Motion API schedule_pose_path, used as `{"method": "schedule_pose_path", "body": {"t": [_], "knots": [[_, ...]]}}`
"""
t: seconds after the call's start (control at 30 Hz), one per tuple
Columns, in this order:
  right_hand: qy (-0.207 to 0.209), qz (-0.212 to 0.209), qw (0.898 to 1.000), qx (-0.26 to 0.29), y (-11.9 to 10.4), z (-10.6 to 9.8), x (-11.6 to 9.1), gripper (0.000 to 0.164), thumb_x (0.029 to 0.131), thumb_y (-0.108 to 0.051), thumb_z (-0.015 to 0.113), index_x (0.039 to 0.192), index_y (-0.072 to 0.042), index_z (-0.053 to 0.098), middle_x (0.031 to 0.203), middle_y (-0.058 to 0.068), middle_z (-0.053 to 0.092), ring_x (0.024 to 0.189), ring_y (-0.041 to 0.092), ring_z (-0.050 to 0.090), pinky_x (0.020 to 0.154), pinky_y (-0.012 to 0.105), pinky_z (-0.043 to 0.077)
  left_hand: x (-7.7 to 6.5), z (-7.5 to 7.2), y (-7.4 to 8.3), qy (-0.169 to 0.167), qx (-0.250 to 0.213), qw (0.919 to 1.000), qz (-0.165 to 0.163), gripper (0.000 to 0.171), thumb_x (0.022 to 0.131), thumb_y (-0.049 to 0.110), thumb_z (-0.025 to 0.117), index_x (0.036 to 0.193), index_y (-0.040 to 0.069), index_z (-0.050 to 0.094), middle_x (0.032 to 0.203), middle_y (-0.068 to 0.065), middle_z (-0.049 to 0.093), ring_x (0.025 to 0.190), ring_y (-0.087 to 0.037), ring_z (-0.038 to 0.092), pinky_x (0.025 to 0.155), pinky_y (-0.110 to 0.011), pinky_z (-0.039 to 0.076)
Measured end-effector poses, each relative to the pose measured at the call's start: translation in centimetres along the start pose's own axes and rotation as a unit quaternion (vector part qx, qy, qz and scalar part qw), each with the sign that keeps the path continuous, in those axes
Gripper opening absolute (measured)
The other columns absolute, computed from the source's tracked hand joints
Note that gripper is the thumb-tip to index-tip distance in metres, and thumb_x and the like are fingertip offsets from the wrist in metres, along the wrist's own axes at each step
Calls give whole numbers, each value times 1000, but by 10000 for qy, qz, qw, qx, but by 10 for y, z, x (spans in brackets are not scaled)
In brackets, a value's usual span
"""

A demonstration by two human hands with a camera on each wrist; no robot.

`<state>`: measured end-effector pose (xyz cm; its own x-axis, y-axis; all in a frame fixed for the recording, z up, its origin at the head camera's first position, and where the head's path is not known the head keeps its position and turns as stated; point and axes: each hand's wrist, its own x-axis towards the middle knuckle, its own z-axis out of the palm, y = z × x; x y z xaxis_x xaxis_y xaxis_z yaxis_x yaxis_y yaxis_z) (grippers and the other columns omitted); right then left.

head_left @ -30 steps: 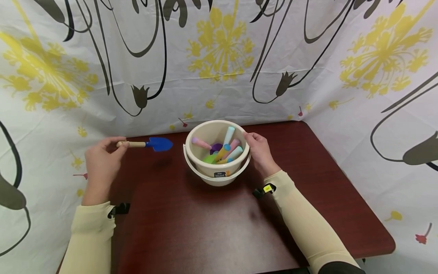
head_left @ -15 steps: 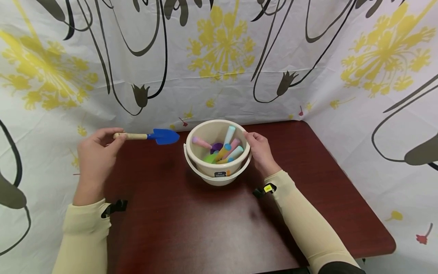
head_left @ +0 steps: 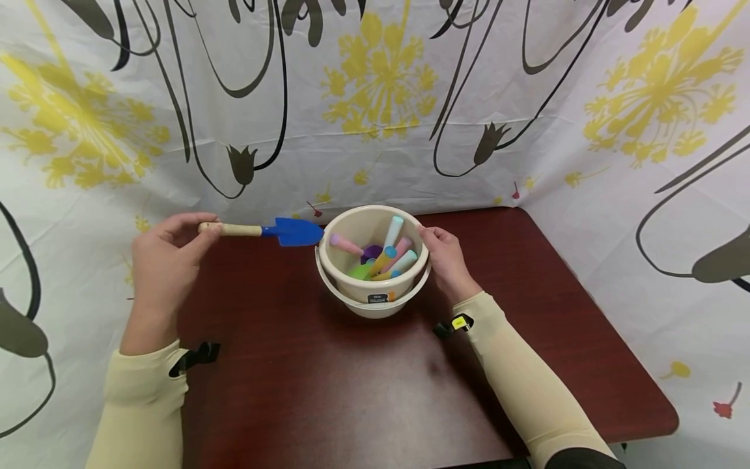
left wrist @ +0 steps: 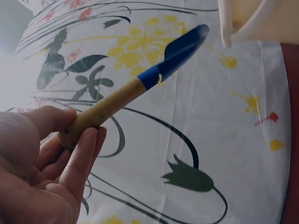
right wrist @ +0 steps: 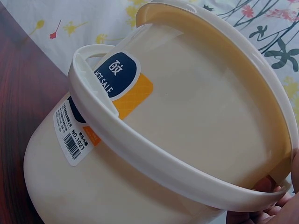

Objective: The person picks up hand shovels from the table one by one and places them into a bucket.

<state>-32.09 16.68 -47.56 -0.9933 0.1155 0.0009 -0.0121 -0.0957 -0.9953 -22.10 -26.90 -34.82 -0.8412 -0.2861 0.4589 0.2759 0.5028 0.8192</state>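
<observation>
A small trowel (head_left: 297, 232) with a blue blade and wooden handle (left wrist: 110, 106) is held level above the table by my left hand (head_left: 166, 277). Thumb and fingers pinch the handle's end. In the head view the blade's tip overlaps the left rim of a cream bucket (head_left: 350, 286); whether they touch, I cannot tell. My right hand (head_left: 446, 262) grips the bucket's rim at the right. Inside lie several coloured tube-like pieces (head_left: 393, 230), plus a purple piece (head_left: 370, 254) and a green one (head_left: 359, 271). The bucket's white carry handle (right wrist: 154, 156) hangs down across its front.
The bucket stands near the back of a dark red-brown table (head_left: 351, 391). A white curtain (head_left: 375, 163) with yellow and grey flower prints hangs along the back and sides. Labels (right wrist: 72, 133) are stuck on the bucket's wall.
My left hand first rose and moved left, then the trowel shifted right, its blade coming to the bucket's rim. My right hand and the bucket have stayed put.
</observation>
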Motion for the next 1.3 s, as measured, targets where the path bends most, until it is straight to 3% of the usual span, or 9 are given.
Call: {"method": "schedule_pose_path", "body": {"t": [0.17,0.33,0.5,0.93,1.3], "knots": [[-14,-19,10000,37,0,1,0,39,109,-41,71,102,-3,69,102,7,69,81,12,68,68,23,59,-2,3,8,-239,-503,9984,66,25,99,17,86,120,2,84,94,17,80,85,-4,73,78,-16,55],[10,-24,10000,57,0,1,0,37,110,-40,70,100,-4,69,102,7,69,81,12,69,67,23,59,-3,8,14,-402,-604,9970,280,24,99,15,86,118,1,84,95,15,80,85,-5,73,78,-15,56],[24,-9,10000,75,-1,1,-1,36,110,-40,70,100,-5,69,102,7,69,82,12,69,68,23,59,-5,15,16,-570,-535,9960,439,23,100,15,85,117,1,84,95,15,80,86,-3,74,79,-15,57],[-1,-44,9999,155,-3,1,-3,35,109,-37,71,102,-2,70,100,7,69,81,12,69,68,23,59,-6,35,22,-935,-338,9940,446,26,100,25,86,116,5,85,94,13,81,85,-3,74,78,-16,57],[-28,-42,9996,275,-3,2,-2,36,109,-36,72,104,1,70,100,7,69,83,13,69,70,23,60,-10,54,20,-1125,213,9887,970,18,101,25,85,112,11,87,100,-7,83,84,0,72,72,-15,52]]}}
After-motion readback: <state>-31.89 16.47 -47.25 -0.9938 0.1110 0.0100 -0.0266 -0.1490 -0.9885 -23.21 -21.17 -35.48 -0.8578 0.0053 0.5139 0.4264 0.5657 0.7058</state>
